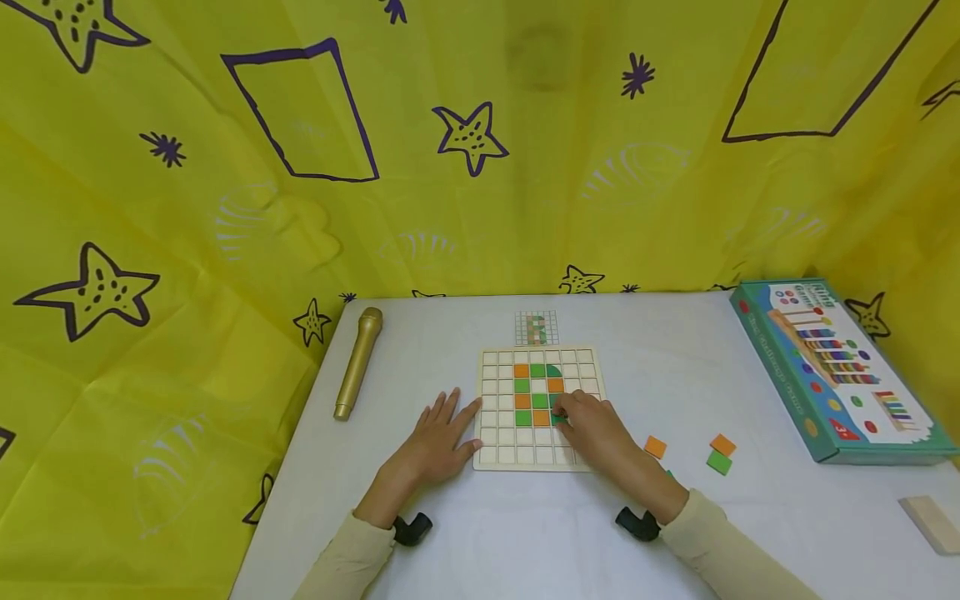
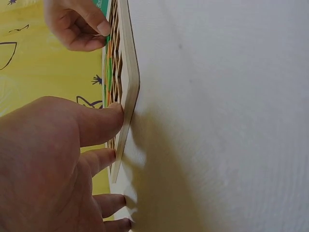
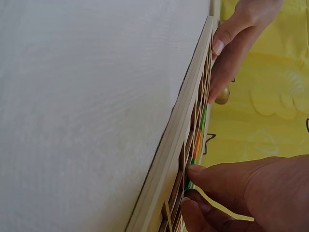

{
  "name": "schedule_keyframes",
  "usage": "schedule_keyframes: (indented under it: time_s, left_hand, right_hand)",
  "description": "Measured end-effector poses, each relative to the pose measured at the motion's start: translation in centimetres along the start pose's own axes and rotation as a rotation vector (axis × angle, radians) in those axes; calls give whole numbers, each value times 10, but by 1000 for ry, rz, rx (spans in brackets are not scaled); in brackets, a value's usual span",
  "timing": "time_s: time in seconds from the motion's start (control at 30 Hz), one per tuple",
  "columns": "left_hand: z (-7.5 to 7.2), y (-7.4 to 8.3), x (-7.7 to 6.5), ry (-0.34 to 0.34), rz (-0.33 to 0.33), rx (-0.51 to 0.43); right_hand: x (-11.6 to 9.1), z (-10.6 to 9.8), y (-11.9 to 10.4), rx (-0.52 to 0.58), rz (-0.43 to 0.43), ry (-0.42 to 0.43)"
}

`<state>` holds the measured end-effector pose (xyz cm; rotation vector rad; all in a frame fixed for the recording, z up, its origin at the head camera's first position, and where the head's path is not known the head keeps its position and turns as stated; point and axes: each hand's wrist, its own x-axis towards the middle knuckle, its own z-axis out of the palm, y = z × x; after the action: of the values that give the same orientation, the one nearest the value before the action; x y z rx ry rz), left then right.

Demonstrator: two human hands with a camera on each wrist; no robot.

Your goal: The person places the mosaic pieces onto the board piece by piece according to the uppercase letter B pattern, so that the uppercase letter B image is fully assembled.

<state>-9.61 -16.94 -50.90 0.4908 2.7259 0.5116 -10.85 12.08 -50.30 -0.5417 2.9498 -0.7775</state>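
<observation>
Wooden grid board (image 1: 495,456), part-filled w/ orange & green tiles; dead ahead at 12, betw. hands.
At board's 4 o'clock: R hand (image 1: 596,429), thumb & fingertip pinched nearly together on green tile (image 3: 188,183). At 8–9: L hand (image 1: 435,442), fingers spread, near-straight, thumb & index on rim, nothing gripped. At 12: pattern card (image 1: 536,327), detail too small to check. Step, prob.: seating pinched tile; next calls for squaring in cell, then release. Hidden: cells under R hand; most of loose green piece (image 1: 670,473), approx. 4.
</observation>
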Motion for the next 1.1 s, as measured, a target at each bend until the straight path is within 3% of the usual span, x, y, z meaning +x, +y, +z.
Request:
schedule_keyframes:
  time_s: [0.23,0.5,0.83,0.93,1.1]
  left_hand:
    - [1,1,0,0,-2,11]
    - [-2,3,-1,1,1,3]
    - [-3,4,-2,8,2,-4]
    - [-3,5,-1,7,2,-8]
    - [-2,5,-1,3,-4,-16]
  right_hand:
    - [-4,-2,4,2,-6,-18]
    - [-18,-29,24,28,57,-59]
    - [-54,-69,81,46,195,-14]
    - [-67,-78,102,23,271,7]
    - [-81,-91,122,-47,364,-58]
